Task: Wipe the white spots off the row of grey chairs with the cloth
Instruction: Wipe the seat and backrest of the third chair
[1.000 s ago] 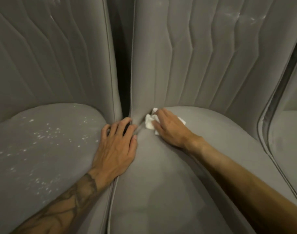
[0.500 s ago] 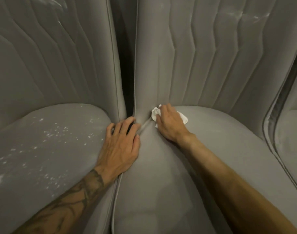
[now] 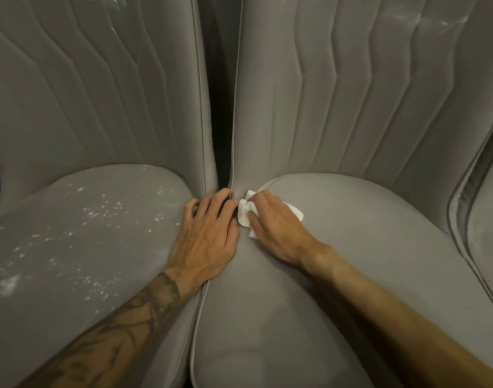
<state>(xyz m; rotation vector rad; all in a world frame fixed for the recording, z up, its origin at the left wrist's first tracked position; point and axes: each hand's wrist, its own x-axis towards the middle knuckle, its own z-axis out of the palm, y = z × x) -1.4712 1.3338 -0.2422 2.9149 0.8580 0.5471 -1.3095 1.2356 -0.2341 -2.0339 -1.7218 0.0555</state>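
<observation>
Fills the centre and right of the view: the middle chair [image 3: 351, 275], a broad grey seat with a quilted backrest rising behind, faint pale streaks near the backrest's top right. Sits edge to edge with the left chair [image 3: 57, 275], piped seat rims touching along the near stretch and parting farther back into a dark, narrow gap [image 3: 221, 107] between the two backrests. Shows only as a curved rim and a strip of seat at the far right: the right chair [image 3: 489, 242], just beside the middle one. Open seat surface to the right of the hands and nearer than them.

Scattered over the left seat from its back edge towards its near left: white spots [image 3: 99, 211], with a larger smear by the left border.

Reaches in from the lower left: the tattooed left forearm [image 3: 122, 331]. Reaches in from the lower right: the bare right forearm [image 3: 393, 317].

Lies palm down on the seam between the left and middle seats: the left hand [image 3: 208, 242], fingers spread and only slightly bent, tips at the foot of the gap, holding nothing. Rests at the back left corner of the middle seat, just beside the left hand: the right hand [image 3: 278, 233], fingers bent over the cloth [image 3: 243, 215] and holding it bunched against the upholstery. Pokes out white past the fingertips towards the gap and again behind the knuckles, with the left hand between it and the spots.
</observation>
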